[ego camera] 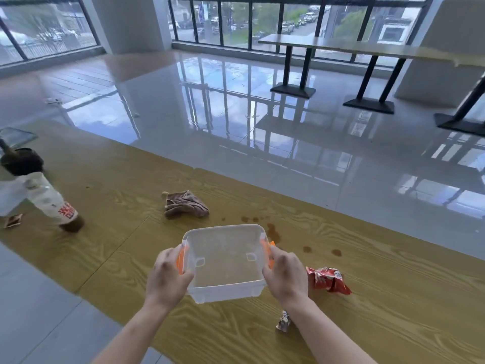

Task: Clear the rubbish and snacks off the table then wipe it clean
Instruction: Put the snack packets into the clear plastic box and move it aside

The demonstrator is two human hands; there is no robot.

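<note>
Gripping the clear plastic box (225,261) by its orange side clips, the left hand (168,277) and right hand (284,275) are closed on either end, and the box is held just over the wood-grain counter (393,298). Brown spill stains (273,229) are seen beyond the box and to its right. A crumpled brown cloth (185,204) is lying further back. A red snack packet (328,281) is spotted just right of the right hand, and a small wrapper (284,321) by the right forearm. A bottle (49,200) is set at far left. Glossy floor tiles (236,122) are reflecting the tall windows (262,22), with another long table (341,46) beside them.
</note>
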